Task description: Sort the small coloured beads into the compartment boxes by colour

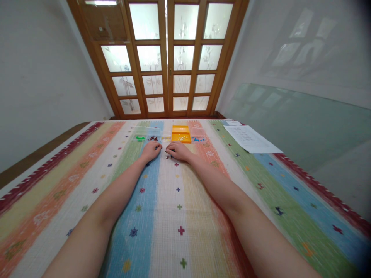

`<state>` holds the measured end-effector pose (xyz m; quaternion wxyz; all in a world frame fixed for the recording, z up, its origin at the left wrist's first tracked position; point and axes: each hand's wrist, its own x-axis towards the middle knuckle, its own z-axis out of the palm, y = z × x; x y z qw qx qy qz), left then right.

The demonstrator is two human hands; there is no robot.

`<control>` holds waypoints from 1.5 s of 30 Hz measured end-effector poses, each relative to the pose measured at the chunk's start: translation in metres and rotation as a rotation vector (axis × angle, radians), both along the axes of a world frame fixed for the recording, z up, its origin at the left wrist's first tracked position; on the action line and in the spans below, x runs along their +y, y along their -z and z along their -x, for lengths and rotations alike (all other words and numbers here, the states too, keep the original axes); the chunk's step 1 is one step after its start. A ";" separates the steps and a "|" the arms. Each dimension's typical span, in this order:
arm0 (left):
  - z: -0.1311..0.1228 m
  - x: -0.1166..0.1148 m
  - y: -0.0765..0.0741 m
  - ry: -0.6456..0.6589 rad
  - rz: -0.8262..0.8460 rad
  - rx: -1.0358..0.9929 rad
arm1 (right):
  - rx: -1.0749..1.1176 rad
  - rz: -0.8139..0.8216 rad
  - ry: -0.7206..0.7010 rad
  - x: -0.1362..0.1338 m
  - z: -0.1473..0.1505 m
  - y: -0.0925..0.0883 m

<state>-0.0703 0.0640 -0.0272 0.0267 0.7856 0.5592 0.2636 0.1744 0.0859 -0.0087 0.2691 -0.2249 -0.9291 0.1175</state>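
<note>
My left hand (151,151) rests on the tablecloth with its fingers curled and the thumb against the fingertips. Anything it pinches is too small to make out. Just to the right, my right hand (178,151) is closed, fingertips pointing toward the left hand. Small dark bead-like pieces (168,156) lie at and under its fingertips; whether they are held or only touched is unclear. Beyond the hands stand clear boxes with green pieces (140,138), dark red pieces (152,138) and blue pieces (198,139). Between them an orange box (181,129) is open, with whitish pieces inside.
A striped, patterned tablecloth (168,216) covers the table. Printed paper sheets (249,138) lie at the right far side. A glass panel (290,119) leans along the right wall. Wooden doors with frosted panes (167,85) stand behind the table.
</note>
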 end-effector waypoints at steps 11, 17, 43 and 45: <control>-0.001 -0.002 -0.003 -0.008 0.018 0.016 | -0.053 0.022 0.090 0.002 0.004 0.004; -0.002 -0.004 -0.007 -0.010 0.044 0.020 | -0.079 0.025 0.132 0.002 0.003 0.004; -0.002 -0.008 -0.009 0.026 0.037 0.021 | 0.432 0.075 0.676 0.056 -0.034 0.004; -0.002 -0.008 -0.008 0.031 0.031 0.022 | 0.420 0.082 0.706 0.056 -0.033 -0.003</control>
